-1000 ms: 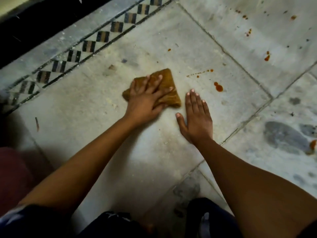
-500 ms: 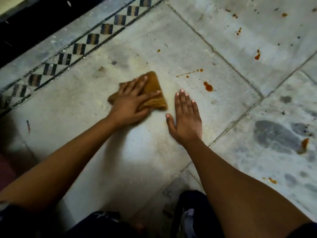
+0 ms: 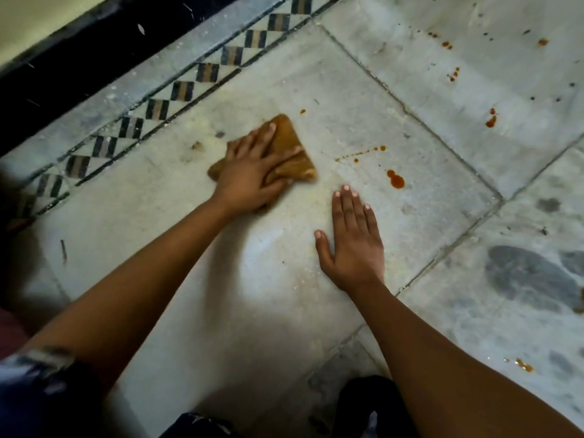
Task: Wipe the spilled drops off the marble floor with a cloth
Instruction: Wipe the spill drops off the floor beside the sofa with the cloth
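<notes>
A folded brown cloth (image 3: 294, 153) lies on the pale marble floor (image 3: 259, 289). My left hand (image 3: 249, 175) presses flat on top of it, fingers spread over the fabric. My right hand (image 3: 354, 245) rests palm down on the bare floor to the right of the cloth, holding nothing. Orange-red drops (image 3: 395, 179) sit just beyond my right fingertips, with a thin trail of smaller drops (image 3: 360, 154) right of the cloth. One small drop (image 3: 302, 111) lies just past the cloth's far corner.
More orange drops (image 3: 490, 120) dot the far right slab, and a smear (image 3: 524, 365) lies at the lower right. A checkered tile border (image 3: 183, 91) and a dark skirting (image 3: 79, 58) run along the upper left. My knees (image 3: 369, 406) are at the bottom edge.
My left hand has slid the cloth a little across the floor, first to the left and now back toward the drops. My right hand stays planted on the floor.
</notes>
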Motion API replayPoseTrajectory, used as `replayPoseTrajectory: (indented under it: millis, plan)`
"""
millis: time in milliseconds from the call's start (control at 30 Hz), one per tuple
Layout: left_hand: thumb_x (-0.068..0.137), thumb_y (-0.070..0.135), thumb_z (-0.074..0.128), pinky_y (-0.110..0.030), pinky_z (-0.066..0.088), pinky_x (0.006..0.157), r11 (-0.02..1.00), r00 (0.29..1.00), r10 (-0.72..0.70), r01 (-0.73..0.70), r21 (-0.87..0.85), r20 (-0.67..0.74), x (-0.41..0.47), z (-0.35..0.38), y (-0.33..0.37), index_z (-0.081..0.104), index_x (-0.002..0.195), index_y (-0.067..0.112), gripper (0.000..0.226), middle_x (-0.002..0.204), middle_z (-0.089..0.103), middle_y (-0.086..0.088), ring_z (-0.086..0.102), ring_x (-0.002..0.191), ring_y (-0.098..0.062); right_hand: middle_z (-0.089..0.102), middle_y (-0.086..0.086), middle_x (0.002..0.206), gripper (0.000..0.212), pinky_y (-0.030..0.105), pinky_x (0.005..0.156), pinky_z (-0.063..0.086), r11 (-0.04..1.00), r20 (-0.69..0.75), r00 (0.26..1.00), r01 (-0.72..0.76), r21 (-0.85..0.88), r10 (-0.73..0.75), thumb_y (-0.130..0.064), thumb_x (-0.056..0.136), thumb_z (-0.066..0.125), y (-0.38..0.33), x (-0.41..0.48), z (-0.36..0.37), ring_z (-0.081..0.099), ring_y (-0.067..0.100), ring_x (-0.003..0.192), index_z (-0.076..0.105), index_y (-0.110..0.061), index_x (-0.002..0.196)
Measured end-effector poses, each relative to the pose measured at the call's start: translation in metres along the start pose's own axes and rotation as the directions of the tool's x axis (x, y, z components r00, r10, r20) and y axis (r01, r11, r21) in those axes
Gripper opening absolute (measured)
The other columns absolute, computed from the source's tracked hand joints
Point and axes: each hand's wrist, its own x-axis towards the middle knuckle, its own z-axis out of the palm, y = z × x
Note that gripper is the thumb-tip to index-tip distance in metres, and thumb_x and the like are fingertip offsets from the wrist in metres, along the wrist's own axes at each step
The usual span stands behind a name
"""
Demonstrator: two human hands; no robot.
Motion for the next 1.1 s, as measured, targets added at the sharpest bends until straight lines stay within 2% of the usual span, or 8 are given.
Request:
replayPoseTrajectory:
  millis: [67,167,300,600,767,833,967,1100]
  plan:
    - [0.083,0.066,0.03,-0.051,0.015,0.114,0.998,0.996,-0.067,0.067,-0.008,-0.065,-0.026,-0.004,-0.025,0.032,0.141,0.044,0.062,0.158,0.014,-0.003,0.017,0.143,-0.031,0.017,0.013,0.156,0.069,0.036,0.117,0.007,1.0,0.001,1.0,0.004,-0.004,-0.004,-0.044,0.092,0.028,0.0,0.0,0.0,0.013,0.022,0.144,0.02,-0.005,0.148]
    - [0.088,0.059,0.036,-0.048,0.014,0.114,0.913,0.897,-0.408,0.403,-0.064,-0.169,-0.008,-0.014,-0.059,0.033,0.142,0.039,0.058,0.158,0.015,-0.004,0.019,0.143,-0.031,0.015,0.013,0.156,0.068,0.035,0.117,0.007,1.0,0.0,1.0,0.001,-0.008,-0.001,-0.044,0.092,0.027,-0.001,0.0,0.0,0.012,0.022,0.144,0.019,-0.005,0.148]
    - [0.091,0.056,0.038,-0.054,0.006,0.115,0.805,0.799,-0.59,0.57,-0.161,-0.119,0.073,-0.027,-0.043,0.03,0.144,0.037,0.056,0.16,0.007,-0.003,0.008,0.145,-0.031,0.014,0.012,0.156,0.068,0.033,0.118,0.005,1.0,0.004,1.0,0.002,-0.025,-0.002,-0.044,0.093,0.028,-0.001,-0.001,0.0,0.01,0.021,0.145,0.017,-0.005,0.148]
    - [0.089,0.059,0.038,-0.045,0.014,0.112,0.993,0.988,-0.12,0.119,-0.009,-0.101,0.027,-0.002,0.005,0.031,0.143,0.041,0.058,0.158,0.015,0.0,0.02,0.143,-0.026,0.015,0.012,0.156,0.068,0.034,0.117,0.008,1.0,0.002,1.0,0.002,-0.008,-0.002,-0.043,0.093,0.03,0.0,0.0,0.0,0.012,0.022,0.145,0.019,-0.005,0.148]
    - [0.092,0.056,0.038,-0.047,0.01,0.115,0.87,0.867,-0.49,0.481,-0.106,-0.087,0.082,-0.017,-0.011,0.031,0.144,0.031,0.058,0.16,0.007,-0.002,0.014,0.144,-0.028,0.015,0.011,0.156,0.068,0.035,0.117,0.007,1.0,-0.001,1.0,0.004,-0.016,-0.004,-0.043,0.093,0.029,0.001,-0.001,0.002,0.01,0.02,0.145,0.018,-0.005,0.148]
    - [0.092,0.057,0.035,-0.052,0.007,0.115,0.872,0.873,-0.487,0.482,-0.086,-0.04,0.107,-0.019,0.012,0.026,0.146,0.033,0.06,0.16,0.001,-0.003,0.008,0.145,-0.031,0.015,0.011,0.156,0.068,0.035,0.117,0.007,1.0,0.007,1.0,0.005,-0.009,-0.005,-0.044,0.093,0.029,0.001,-0.001,0.0,0.01,0.019,0.145,0.018,-0.006,0.148]
    - [0.09,0.059,0.037,-0.053,0.005,0.115,0.987,0.987,-0.162,0.163,-0.01,0.014,0.09,0.002,0.059,0.027,0.145,0.036,0.061,0.16,0.001,-0.003,0.007,0.145,-0.033,0.018,0.012,0.155,0.067,0.031,0.118,0.004,0.997,-0.023,0.999,0.028,0.078,-0.026,-0.043,0.093,0.029,0.003,-0.002,-0.006,0.009,0.017,0.144,0.021,-0.005,0.147]
    - [0.08,0.063,0.034,-0.045,0.009,0.114,1.0,1.0,0.013,-0.013,0.0,-0.006,0.034,0.013,0.051,0.03,0.143,0.042,0.066,0.159,0.01,0.001,0.011,0.145,-0.025,0.02,0.014,0.154,0.065,0.03,0.116,0.001,0.995,-0.135,0.988,-0.068,0.075,0.078,-0.04,0.093,0.03,0.025,-0.008,-0.018,0.012,0.018,0.143,0.022,-0.003,0.146]
